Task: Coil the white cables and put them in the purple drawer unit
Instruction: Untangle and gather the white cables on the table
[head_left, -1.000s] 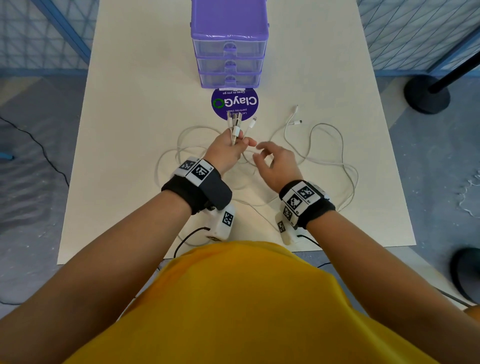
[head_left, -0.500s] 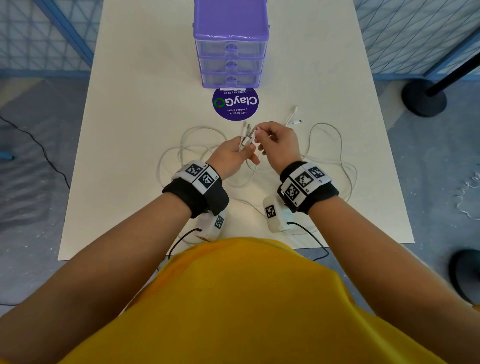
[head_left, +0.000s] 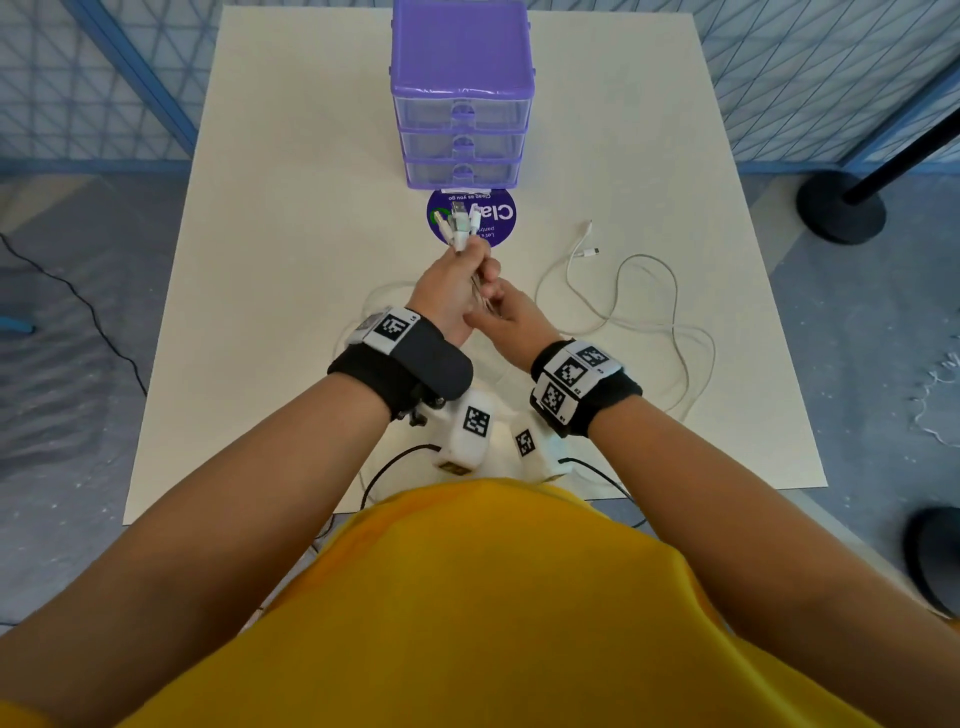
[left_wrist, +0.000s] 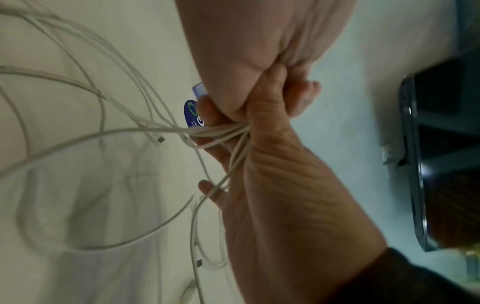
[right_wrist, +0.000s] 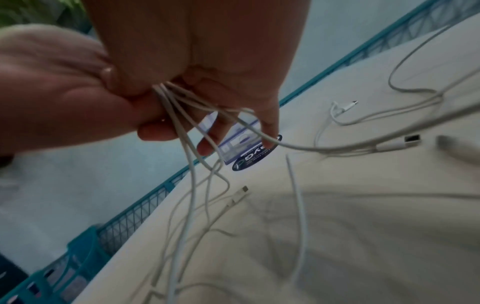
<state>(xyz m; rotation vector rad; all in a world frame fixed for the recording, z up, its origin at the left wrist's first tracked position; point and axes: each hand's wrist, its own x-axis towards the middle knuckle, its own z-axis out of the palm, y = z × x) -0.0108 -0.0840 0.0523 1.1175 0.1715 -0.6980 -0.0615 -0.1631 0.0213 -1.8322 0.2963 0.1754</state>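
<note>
White cables (head_left: 644, 312) bunched in left hand (head_left: 454, 291) grip; right hand (head_left: 511, 325) fingers pinch the strands below.

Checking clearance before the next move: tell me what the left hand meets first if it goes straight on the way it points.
Probably the purple drawer unit. The left hand points up the table, cable plugs leading over the round sticker. Depth is unclear.

Left hand (head_left: 451, 291): I hold it raised over the table, fingers curled tight round a bunch of white cables (head_left: 460, 231), plug ends sticking up past my knuckles.
Right hand (head_left: 511, 319): just beside and below my left, touching it, fingers curled round the same strands.
Forearms: both reach forward and converge.
</note>
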